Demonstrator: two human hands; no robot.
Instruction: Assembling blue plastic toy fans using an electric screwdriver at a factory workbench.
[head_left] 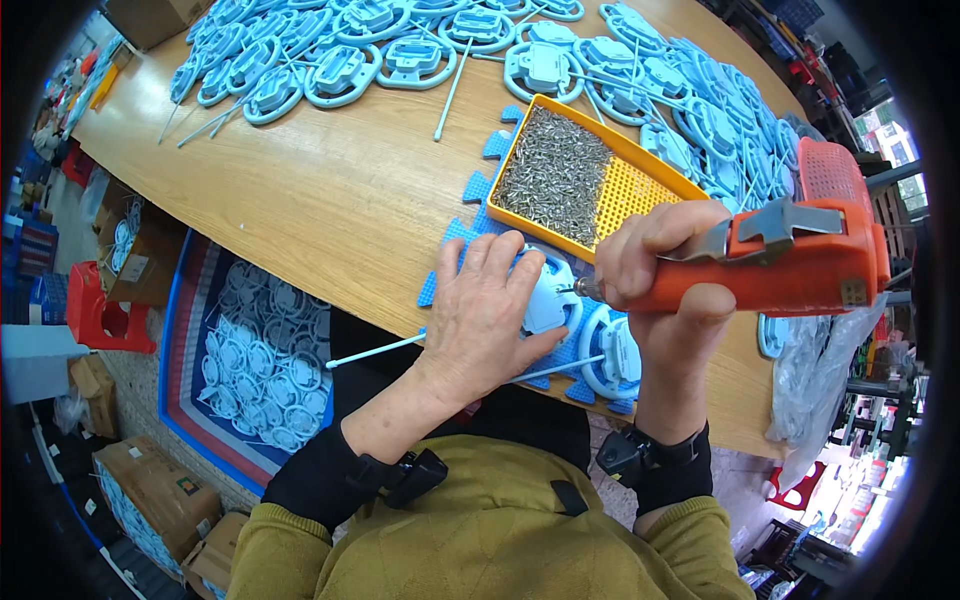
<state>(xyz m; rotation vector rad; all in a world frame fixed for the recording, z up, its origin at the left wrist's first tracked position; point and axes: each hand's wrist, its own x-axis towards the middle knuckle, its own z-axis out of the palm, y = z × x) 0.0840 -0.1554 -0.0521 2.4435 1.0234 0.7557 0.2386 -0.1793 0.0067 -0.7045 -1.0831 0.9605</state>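
1. The left hand [480, 315] is laid flat, fingers spread, on a pale blue plastic part [548, 300], which is pressed down onto a blue foam mat [455, 235] at the near edge of the wooden bench [330, 190].
2. The right hand [665, 275] has its grip clamped around an orange electric screwdriver [770, 265], whose tip is held against the pale blue plastic part.
3. A second ring-shaped part [610, 350] lies just beside the first, under the right hand.
4. Thin white sticks [375, 350] jut out over the bench edge near the left wrist.
5. Behind the hands, an orange tray [590, 180] heaped with small metal screws [555, 175] rests on the mat.
6. A red basket [830, 170] stands to the right.
7. Farther back, many blue ring-shaped parts [400, 50] are spread across the bench.
8. Below the bench, a blue bin [260, 360] of similar parts sits on the floor.
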